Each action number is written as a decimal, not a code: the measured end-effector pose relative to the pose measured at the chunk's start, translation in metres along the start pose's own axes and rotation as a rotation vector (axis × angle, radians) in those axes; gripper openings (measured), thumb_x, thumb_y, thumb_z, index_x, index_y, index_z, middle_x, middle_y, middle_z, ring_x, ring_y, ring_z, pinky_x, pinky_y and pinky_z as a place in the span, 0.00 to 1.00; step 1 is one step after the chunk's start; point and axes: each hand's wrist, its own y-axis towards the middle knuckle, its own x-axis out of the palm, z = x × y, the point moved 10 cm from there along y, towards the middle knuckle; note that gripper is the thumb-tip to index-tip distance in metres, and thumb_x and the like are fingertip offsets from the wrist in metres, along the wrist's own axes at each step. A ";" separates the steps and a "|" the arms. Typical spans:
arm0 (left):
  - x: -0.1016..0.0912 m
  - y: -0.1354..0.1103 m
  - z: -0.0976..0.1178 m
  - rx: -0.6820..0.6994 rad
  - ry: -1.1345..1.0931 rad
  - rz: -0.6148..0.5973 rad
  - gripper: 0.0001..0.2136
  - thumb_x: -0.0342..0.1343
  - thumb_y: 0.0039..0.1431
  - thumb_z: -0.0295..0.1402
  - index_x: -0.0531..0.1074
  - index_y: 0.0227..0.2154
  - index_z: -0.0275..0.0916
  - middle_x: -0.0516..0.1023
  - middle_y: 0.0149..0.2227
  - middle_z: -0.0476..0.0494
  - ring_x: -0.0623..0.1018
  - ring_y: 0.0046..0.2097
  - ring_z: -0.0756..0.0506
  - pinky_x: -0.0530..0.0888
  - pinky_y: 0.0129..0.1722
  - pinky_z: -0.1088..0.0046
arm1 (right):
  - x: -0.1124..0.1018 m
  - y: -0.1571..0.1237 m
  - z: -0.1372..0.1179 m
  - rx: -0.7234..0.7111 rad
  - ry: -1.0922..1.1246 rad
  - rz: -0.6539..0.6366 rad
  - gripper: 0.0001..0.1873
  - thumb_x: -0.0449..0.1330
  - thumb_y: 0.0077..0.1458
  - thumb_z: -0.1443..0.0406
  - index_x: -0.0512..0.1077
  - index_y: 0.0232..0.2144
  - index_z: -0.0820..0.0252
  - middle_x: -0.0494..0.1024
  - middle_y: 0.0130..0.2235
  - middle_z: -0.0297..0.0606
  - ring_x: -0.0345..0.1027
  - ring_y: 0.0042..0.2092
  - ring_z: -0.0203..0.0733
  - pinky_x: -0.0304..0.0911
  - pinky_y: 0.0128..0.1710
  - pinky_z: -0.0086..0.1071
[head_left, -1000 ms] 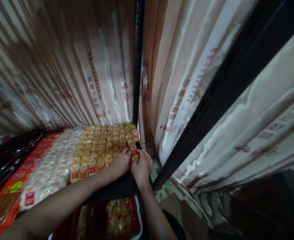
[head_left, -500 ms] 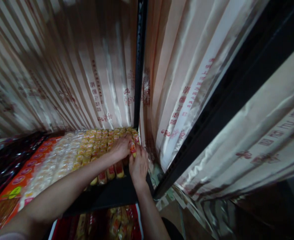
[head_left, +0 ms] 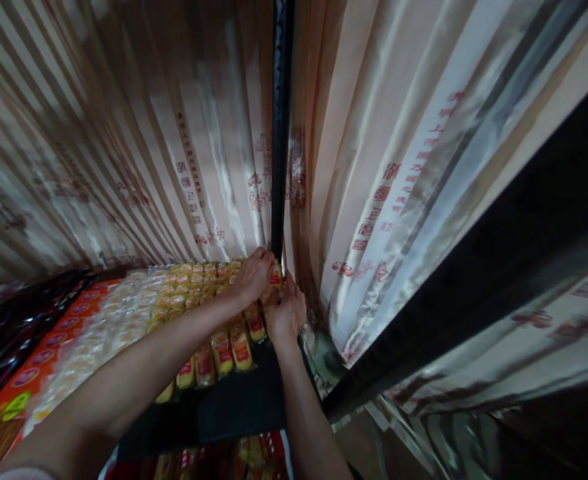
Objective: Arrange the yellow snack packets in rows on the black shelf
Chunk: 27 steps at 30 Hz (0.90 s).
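At the back right corner of the dark shelf (head_left: pixel 209 407), my left hand (head_left: pixel 255 275) reaches over rows of small wrapped snack cakes (head_left: pixel 223 350), yellow with red labels. Its fingers are bent around the top of one wrapped snack cake (head_left: pixel 275 273) beside the black post. My right hand (head_left: pixel 287 313) is at that cake's right and front, fingers closed against it; some fingertips are hidden. The front row of cakes stands with labels facing me.
Clear-wrapped pale packets (head_left: pixel 107 320), an orange bag (head_left: pixel 49 350) and dark shiny packs (head_left: pixel 19 333) lie leftward. A black upright post (head_left: pixel 278 133) and a thick slanting black beam (head_left: pixel 449 267) frame printed pale curtains (head_left: pixel 354 167). More yellow packets (head_left: pixel 254 457) sit below the shelf.
Both hands have moved slightly back and right, toward the post, with the wrapped snack cake between them. More of the front row now shows. The view has shifted slightly.
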 end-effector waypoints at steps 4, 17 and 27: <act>0.007 0.005 0.000 -0.019 -0.010 -0.017 0.09 0.42 0.62 0.27 0.67 0.37 0.35 0.68 0.40 0.42 0.72 0.40 0.48 0.71 0.41 0.73 | 0.006 -0.001 0.002 -0.030 0.031 0.024 0.25 0.47 0.53 0.68 0.62 0.54 0.67 0.67 0.54 0.48 0.59 0.54 0.48 0.55 0.53 0.40; 0.033 0.007 0.003 0.004 0.040 -0.091 0.09 0.41 0.62 0.25 0.67 0.37 0.34 0.68 0.42 0.41 0.72 0.41 0.47 0.71 0.42 0.71 | 0.017 -0.007 0.017 0.014 -0.049 0.047 0.25 0.48 0.50 0.69 0.65 0.52 0.66 0.69 0.47 0.51 0.60 0.49 0.51 0.56 0.48 0.43; 0.045 0.007 0.003 0.019 0.039 -0.079 0.09 0.42 0.61 0.25 0.68 0.36 0.34 0.69 0.41 0.40 0.71 0.43 0.47 0.70 0.44 0.69 | 0.016 -0.008 0.020 0.063 -0.011 0.031 0.27 0.48 0.50 0.69 0.62 0.54 0.69 0.70 0.44 0.51 0.60 0.46 0.52 0.55 0.48 0.43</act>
